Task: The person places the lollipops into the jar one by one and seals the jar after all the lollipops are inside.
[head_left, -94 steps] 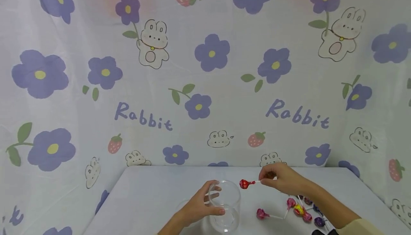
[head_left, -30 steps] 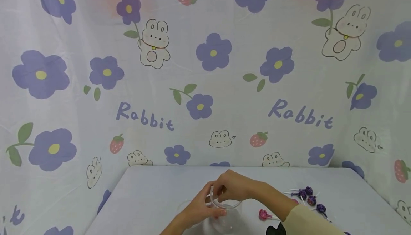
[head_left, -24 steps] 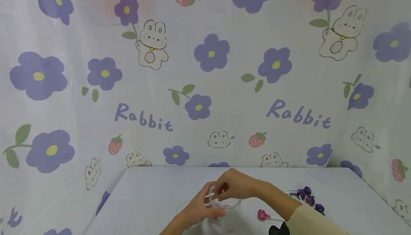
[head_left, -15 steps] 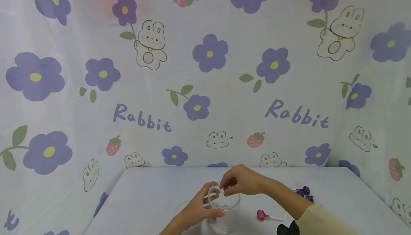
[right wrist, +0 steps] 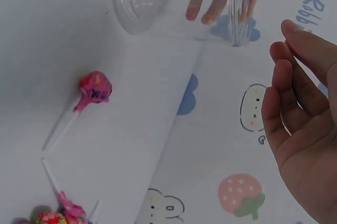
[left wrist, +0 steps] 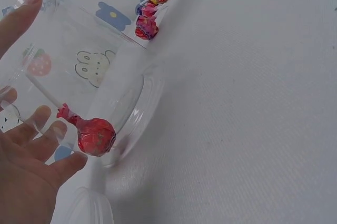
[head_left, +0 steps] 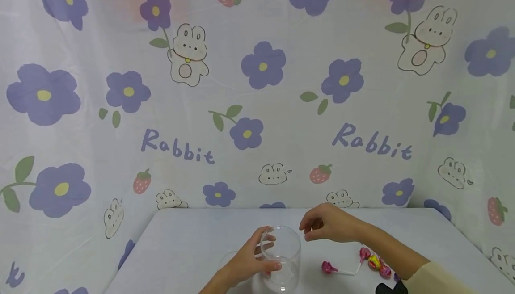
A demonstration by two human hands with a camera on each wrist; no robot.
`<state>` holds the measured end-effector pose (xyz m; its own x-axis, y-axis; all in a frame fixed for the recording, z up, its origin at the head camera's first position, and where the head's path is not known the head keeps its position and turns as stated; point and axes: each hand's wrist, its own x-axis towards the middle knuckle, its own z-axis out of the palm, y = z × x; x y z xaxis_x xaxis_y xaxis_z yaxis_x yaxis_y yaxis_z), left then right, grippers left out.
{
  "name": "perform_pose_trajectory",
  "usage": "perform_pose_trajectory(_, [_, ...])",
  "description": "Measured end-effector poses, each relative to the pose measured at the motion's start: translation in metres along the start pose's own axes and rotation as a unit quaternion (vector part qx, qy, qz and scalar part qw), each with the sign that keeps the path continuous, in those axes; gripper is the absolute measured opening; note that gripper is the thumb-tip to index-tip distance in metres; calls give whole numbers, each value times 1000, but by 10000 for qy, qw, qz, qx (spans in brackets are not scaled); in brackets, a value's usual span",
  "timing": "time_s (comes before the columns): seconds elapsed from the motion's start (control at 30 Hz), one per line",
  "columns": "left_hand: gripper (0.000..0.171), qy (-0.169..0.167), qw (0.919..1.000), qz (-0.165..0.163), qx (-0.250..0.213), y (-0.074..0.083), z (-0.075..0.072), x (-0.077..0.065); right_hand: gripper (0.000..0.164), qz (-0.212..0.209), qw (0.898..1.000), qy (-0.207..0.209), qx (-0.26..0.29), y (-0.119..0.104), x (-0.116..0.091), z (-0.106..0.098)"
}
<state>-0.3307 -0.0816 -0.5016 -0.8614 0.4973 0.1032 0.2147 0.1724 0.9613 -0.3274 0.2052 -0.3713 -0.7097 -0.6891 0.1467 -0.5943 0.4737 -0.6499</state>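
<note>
My left hand [head_left: 246,262] grips a clear, open-topped jar [head_left: 293,265] from its left side, thumb at the front and fingers behind. Inside the jar, a red-wrapped lollipop [left wrist: 97,136] lies near the bottom with its stick up toward the mouth, as the left wrist view shows. My right hand [head_left: 331,224] hovers just right of the jar's rim, fingers loosely bent and holding nothing; the right wrist view shows its bare fingertips [right wrist: 281,69]. A pink lollipop [head_left: 328,267] lies on the table to the right of the jar.
Several more lollipops [head_left: 374,262] lie in a group farther right, partly under the right forearm. A clear round lid-like piece [left wrist: 90,208] sits on the white table [head_left: 193,236] left of the jar. A rabbit-and-flower cloth [head_left: 297,146] hangs behind.
My right hand carried the red lollipop by its stick to the jar's mouth and let go inside. It has since drawn back up and right. My left hand keeps holding the jar.
</note>
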Motion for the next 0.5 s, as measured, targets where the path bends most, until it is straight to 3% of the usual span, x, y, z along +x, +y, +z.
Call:
perform_pose_trajectory(0.3, [87, -40, 9999, 166, 16, -1, -2, -1, 10, 376, 9980, 73, 508, 26, -38, -10])
perform_pose_trajectory(0.5, [88, -43, 9997, 246, 64, -2, 0, -2, 10, 566, 9969, 13, 545, 47, -65, -12])
